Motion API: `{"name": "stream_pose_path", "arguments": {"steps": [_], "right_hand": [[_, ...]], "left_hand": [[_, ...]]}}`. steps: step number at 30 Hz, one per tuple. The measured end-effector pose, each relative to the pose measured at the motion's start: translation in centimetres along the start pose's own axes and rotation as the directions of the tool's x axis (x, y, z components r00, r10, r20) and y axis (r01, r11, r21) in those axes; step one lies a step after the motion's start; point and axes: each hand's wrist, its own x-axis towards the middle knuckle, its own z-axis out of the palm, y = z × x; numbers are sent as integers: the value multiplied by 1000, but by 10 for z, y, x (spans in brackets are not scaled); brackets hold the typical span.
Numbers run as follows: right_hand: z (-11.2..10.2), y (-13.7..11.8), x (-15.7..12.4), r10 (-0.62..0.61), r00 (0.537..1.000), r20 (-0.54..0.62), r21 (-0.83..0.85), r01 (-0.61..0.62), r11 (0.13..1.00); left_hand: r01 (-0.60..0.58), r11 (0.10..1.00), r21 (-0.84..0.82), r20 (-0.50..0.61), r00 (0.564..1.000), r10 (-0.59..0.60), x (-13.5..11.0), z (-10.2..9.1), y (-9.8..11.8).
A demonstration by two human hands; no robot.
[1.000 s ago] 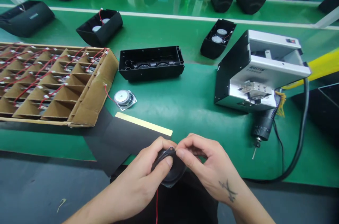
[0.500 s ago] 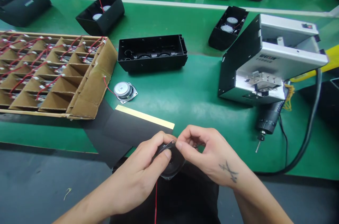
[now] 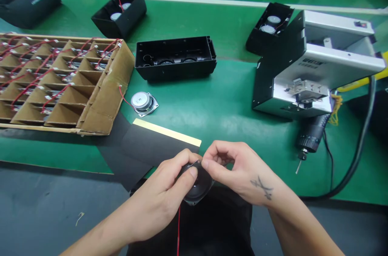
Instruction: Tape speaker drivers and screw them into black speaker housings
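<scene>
My left hand grips a small black speaker driver at the near edge of the green table, thumb pressed on its rim. A red wire hangs down from it. My right hand pinches the driver's upper edge with thumb and forefinger, fingers curled. A second speaker driver with a silver magnet lies on the table beyond. Black sheets with a yellow strip lie just ahead of my hands.
A cardboard tray of drivers with red wires sits at the left. An open black speaker housing stands mid-table, others behind. A silver screw feeder and a black electric screwdriver with cable lie at the right.
The view has shifted slightly; both hands stay on the driver in nearly the same grip, a little higher in the picture.
</scene>
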Motion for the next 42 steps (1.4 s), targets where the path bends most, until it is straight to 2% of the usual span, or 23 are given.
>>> {"name": "stream_pose_path", "arguments": {"steps": [11, 16, 19, 29, 34, 42], "right_hand": [[5, -2, -4, -24, 998, -56, -73, 20, 997], [8, -4, -19, -199, 962, -184, -279, 143, 950], [7, -5, -25, -277, 938, -210, -334, 197, 922], [9, -6, -21, -142, 965, -219, -256, 83, 963], [11, -7, -21, -156, 961, -227, -238, 101, 966], [12, -6, -22, -160, 964, -211, -236, 109, 966]], "left_hand": [[-43, 999, -30, -58, 997, 42, 4, 5, -6], [-99, 994, -37, -113, 989, 94, 4, 7, -7], [-106, 994, -19, -134, 986, 102, 3, 5, -7], [-69, 994, -85, -107, 992, 60, 0, 3, -7], [-41, 978, -204, -47, 998, 32, -1, 4, -10], [-75, 986, -146, -94, 994, 62, 2, 5, -12]]}}
